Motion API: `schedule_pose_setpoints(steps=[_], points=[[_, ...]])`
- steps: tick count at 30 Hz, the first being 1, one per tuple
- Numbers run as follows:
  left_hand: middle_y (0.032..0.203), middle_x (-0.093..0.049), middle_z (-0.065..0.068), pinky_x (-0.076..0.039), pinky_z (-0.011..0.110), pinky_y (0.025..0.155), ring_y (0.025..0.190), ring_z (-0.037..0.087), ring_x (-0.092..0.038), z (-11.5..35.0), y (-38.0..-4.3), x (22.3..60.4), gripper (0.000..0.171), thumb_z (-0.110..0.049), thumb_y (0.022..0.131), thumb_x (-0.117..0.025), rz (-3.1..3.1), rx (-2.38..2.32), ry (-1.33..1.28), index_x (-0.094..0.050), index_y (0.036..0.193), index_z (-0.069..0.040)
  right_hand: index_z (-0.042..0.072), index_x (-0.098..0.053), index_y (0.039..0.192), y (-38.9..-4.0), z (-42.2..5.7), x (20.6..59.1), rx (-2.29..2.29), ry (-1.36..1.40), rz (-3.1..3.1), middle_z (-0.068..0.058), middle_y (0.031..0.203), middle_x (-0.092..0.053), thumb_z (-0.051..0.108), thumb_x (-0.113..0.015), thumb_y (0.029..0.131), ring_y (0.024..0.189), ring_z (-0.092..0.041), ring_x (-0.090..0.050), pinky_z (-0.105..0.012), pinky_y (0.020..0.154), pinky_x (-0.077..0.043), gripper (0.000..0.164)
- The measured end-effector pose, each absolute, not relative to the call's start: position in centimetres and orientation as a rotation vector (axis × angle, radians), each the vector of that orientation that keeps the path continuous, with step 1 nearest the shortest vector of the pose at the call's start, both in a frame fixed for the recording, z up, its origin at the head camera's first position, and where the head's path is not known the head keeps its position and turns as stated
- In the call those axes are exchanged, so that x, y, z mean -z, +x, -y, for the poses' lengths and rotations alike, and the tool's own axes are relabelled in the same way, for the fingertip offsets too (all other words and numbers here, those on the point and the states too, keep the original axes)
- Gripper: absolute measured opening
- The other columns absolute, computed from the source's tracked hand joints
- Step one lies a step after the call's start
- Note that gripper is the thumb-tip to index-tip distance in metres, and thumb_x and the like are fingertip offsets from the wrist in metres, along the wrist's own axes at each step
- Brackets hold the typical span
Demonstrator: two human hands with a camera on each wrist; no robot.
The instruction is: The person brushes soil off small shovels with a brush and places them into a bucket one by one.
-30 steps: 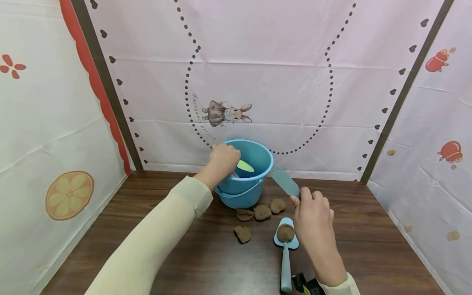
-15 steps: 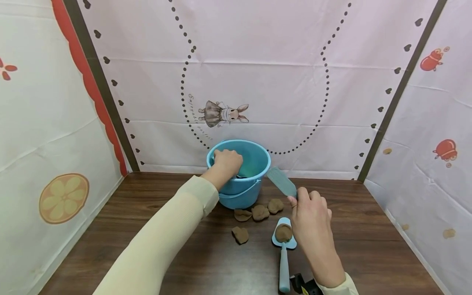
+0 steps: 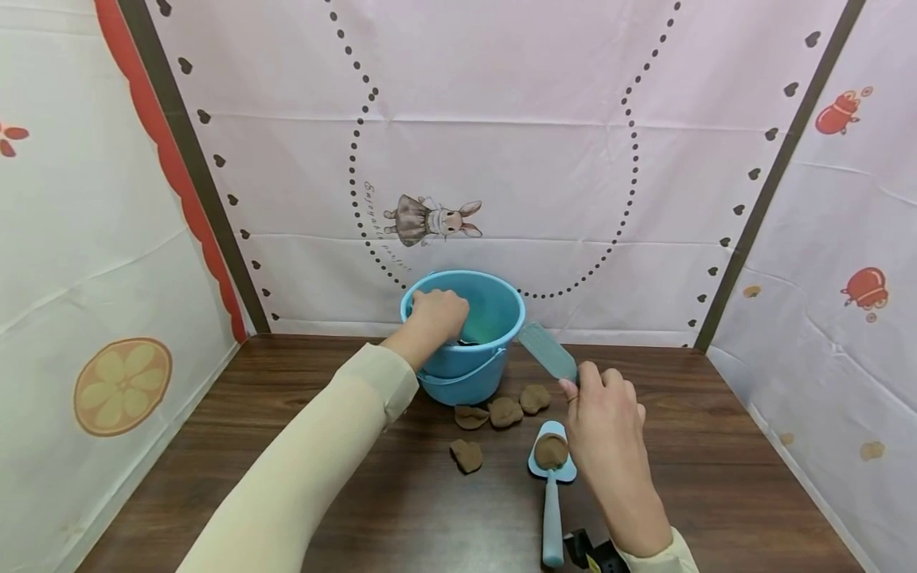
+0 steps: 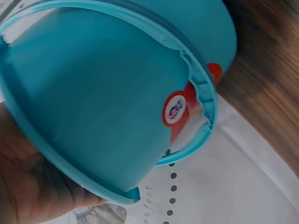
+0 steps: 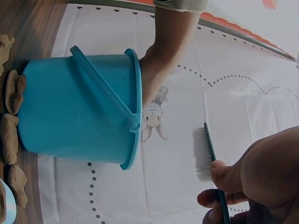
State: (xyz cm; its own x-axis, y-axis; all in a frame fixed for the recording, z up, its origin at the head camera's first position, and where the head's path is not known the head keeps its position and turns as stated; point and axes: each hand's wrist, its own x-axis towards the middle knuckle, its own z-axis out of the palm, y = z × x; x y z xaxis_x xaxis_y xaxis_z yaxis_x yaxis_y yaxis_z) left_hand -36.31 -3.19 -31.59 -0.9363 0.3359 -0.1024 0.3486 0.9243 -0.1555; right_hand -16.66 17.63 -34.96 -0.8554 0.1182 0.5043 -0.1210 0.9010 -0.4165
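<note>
My left hand (image 3: 438, 314) reaches over the rim into a blue bucket (image 3: 469, 382); its fingers are hidden inside. In the left wrist view the palm (image 4: 28, 182) lies against the far side of the bucket's rim. My right hand (image 3: 609, 426) pinches a flat brush (image 3: 546, 350) with a green back and white bristles (image 5: 202, 154), held up to the right of the bucket. Below that hand a light blue toy shovel (image 3: 552, 521) lies on the table, carrying a round brown lump (image 3: 551, 451).
Several brown clay-like lumps (image 3: 505, 412) lie in front of the bucket, one of them (image 3: 466, 456) nearer me. The wooden table (image 3: 401, 517) is enclosed by a printed cloth (image 3: 544, 183) behind and at both sides. The bucket's handle (image 5: 105, 86) hangs down its side.
My left hand has lowered deeper into the bucket, and the yellow-green thing seen under it at first is out of sight. My right hand keeps the brush in nearly the same place.
</note>
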Motion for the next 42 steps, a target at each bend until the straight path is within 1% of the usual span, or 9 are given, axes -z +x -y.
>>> schedule_pose_setpoints(steps=[4,6,10,14,17,20,25,35,42], points=[[0.12,-0.067,0.012,-0.042,0.066,0.098,0.113,0.035,-0.059,3.2,-35.3,31.4,0.02,-0.02,0.102,-0.058,-3.042,0.193,0.598,-0.07,0.117,-0.013,0.004,-0.056,0.095,-16.5,-17.7,35.1,-0.6,0.002,2.544,-0.01,0.078,-0.044,0.029,-0.06,0.102,0.071,-0.03,-0.045,-0.041,0.061,-0.033,0.026],[0.121,-0.066,0.01,-0.043,0.065,0.099,0.116,0.033,-0.058,2.9,-34.3,31.3,0.022,-0.025,0.104,-0.055,-3.089,0.158,0.665,-0.069,0.118,-0.015,0.004,-0.056,0.096,-16.4,-17.8,35.2,-0.597,-0.007,2.556,-0.011,0.078,-0.044,0.029,-0.06,0.102,0.071,-0.03,-0.045,-0.042,0.061,-0.033,0.026],[0.121,-0.065,0.006,-0.049,0.055,0.09,0.116,0.029,-0.058,2.6,-30.9,31.8,0.032,-0.039,0.107,-0.049,-3.263,0.115,0.859,-0.067,0.122,-0.019,0.003,-0.057,0.1,-16.0,-18.1,35.3,-0.596,-0.034,2.582,-0.012,0.08,-0.045,0.029,-0.059,0.102,0.074,-0.031,-0.046,-0.043,0.063,-0.034,0.026],[0.12,-0.066,0.007,-0.053,0.05,0.08,0.113,0.028,-0.062,3.6,-26.6,32.8,0.036,-0.046,0.104,-0.052,-3.474,0.064,1.054,-0.066,0.124,-0.019,0.002,-0.057,0.105,-15.7,-18.2,35.2,-0.614,-0.038,2.603,-0.013,0.082,-0.047,0.029,-0.058,0.103,0.077,-0.032,-0.048,-0.044,0.065,-0.035,0.027],[0.123,-0.066,0.009,-0.054,0.051,0.08,0.115,0.029,-0.062,4.6,-23.5,33.6,0.04,-0.047,0.1,-0.06,-3.592,-0.035,1.146,-0.066,0.127,-0.017,0.002,-0.057,0.105,-15.6,-18.1,35.1,-0.624,-0.033,2.61,-0.012,0.083,-0.047,0.029,-0.058,0.104,0.077,-0.032,-0.048,-0.044,0.065,-0.035,0.027],[0.127,-0.065,0.011,-0.053,0.05,0.078,0.116,0.03,-0.061,5.2,-20.7,34.3,0.045,-0.048,0.098,-0.064,-3.644,-0.123,1.161,-0.065,0.128,-0.016,0.003,-0.057,0.102,-15.6,-17.9,35.1,-0.622,-0.026,2.6,-0.011,0.081,-0.046,0.028,-0.059,0.103,0.076,-0.031,-0.047,-0.043,0.064,-0.035,0.026],[0.13,-0.063,0.011,-0.053,0.052,0.08,0.117,0.03,-0.06,5.5,-17.2,35.1,0.047,-0.051,0.097,-0.063,-3.622,-0.248,1.114,-0.065,0.129,-0.016,0.002,-0.058,0.101,-15.6,-17.8,35.3,-0.609,-0.012,2.58,-0.011,0.079,-0.046,0.028,-0.061,0.102,0.074,-0.031,-0.048,-0.043,0.062,-0.035,0.026],[0.13,-0.063,0.009,-0.053,0.053,0.083,0.119,0.03,-0.059,6.2,-15.6,34.3,0.046,-0.049,0.094,-0.069,-3.624,-0.332,1.064,-0.066,0.127,-0.016,0.001,-0.059,0.103,-15.9,-17.6,34.6,-0.599,0.011,2.553,-0.011,0.079,-0.046,0.027,-0.062,0.101,0.072,-0.031,-0.046,-0.043,0.061,-0.035,0.027],[0.13,-0.063,0.008,-0.053,0.053,0.081,0.119,0.03,-0.059,6.7,-15.6,34.1,0.046,-0.051,0.095,-0.067,-3.613,-0.298,1.028,-0.066,0.126,-0.017,0.0,-0.06,0.106,-16.1,-17.2,34.3,-0.617,0.017,2.552,-0.012,0.08,-0.047,0.027,-0.061,0.102,0.074,-0.032,-0.047,-0.044,0.062,-0.036,0.028]])
